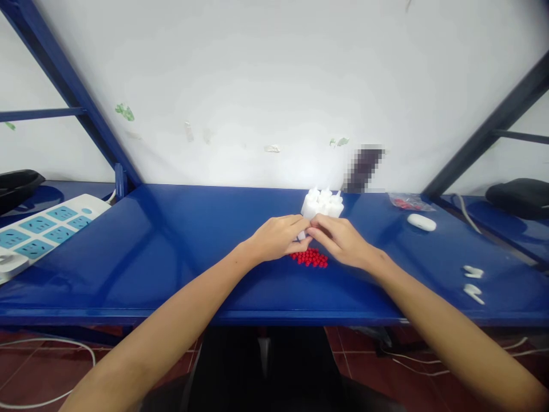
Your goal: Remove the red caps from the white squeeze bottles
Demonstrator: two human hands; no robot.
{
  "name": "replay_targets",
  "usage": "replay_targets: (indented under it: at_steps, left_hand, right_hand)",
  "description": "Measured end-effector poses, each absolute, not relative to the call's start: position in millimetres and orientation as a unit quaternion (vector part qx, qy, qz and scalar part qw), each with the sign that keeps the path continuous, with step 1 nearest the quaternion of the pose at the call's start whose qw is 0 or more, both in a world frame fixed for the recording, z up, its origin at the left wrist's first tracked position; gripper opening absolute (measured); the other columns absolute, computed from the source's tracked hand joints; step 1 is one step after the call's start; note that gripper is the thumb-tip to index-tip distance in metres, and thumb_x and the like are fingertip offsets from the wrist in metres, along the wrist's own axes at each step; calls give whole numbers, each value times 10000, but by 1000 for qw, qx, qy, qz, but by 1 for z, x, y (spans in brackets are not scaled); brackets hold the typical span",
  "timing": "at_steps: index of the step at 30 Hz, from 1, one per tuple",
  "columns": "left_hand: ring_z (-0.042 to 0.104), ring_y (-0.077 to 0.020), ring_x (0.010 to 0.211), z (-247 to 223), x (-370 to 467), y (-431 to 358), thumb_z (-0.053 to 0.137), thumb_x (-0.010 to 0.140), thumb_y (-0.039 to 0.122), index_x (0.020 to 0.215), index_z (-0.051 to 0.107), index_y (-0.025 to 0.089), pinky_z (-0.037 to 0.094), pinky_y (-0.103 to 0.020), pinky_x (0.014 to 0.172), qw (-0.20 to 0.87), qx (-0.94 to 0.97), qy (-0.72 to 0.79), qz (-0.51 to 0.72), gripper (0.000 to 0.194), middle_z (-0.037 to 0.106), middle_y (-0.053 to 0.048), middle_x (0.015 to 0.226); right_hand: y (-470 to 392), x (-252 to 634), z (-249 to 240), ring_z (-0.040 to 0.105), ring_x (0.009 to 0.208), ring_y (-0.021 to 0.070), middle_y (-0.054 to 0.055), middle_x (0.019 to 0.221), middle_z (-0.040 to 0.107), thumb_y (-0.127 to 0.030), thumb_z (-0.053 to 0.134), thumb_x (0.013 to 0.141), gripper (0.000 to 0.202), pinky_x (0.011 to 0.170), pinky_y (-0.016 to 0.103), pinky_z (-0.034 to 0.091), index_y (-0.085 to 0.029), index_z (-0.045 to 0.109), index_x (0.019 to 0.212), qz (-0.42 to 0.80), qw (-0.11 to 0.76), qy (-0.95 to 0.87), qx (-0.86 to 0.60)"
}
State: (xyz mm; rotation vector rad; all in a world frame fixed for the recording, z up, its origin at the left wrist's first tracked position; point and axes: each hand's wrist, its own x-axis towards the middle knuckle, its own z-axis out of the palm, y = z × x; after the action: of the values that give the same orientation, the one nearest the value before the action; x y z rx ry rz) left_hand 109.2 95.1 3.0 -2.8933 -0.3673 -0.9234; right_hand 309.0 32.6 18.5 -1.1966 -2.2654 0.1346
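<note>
My left hand is closed around a small white plastic bottle, of which only a pale piece shows between the fingers. Fingertips of my right hand pinch together right against the left fingertips, at the bottle's end; what they grip is hidden. Just behind both hands stands a cluster of white dropper bottles with pointed nozzles. In front of the hands, small red caps lie grouped on the blue table.
A white power strip lies at the left. On the right are a clear bag with red pieces, a white earbud case and two loose earbuds. A dark pixelated object leans at the wall. Blue frame posts flank the table.
</note>
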Motion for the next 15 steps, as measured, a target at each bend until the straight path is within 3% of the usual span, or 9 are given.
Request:
replay_targets:
  at_steps: [10, 12, 15]
  left_hand:
    - [544, -167, 664, 4, 116, 100, 430, 855, 128, 811, 528, 175, 395, -303, 601, 226, -900, -107, -356, 117, 596, -15, 721]
    - [540, -166, 667, 5, 117, 97, 422, 864, 143, 812, 531, 174, 386, -302, 597, 197, -907, -134, -346, 125, 598, -22, 736]
    - [492, -141, 625, 8, 119, 88, 438, 876, 196, 803, 517, 179, 356, -284, 574, 47, -919, -207, -333, 110, 587, -7, 754]
  right_hand:
    - [32, 304, 18, 460, 540, 114, -37, 638, 511, -355, 378, 1034, 288, 570, 257, 344, -214, 467, 799, 92, 327, -833, -436]
    - [33, 303, 16, 465, 544, 116, -33, 640, 521, -349, 376, 1034, 278, 571, 257, 350, -214, 472, 810, 90, 343, -826, -438]
    - [36, 305, 14, 435, 522, 113, -36, 617, 506, -339, 369, 1032, 285, 550, 257, 332, -219, 440, 783, 77, 362, -822, -433]
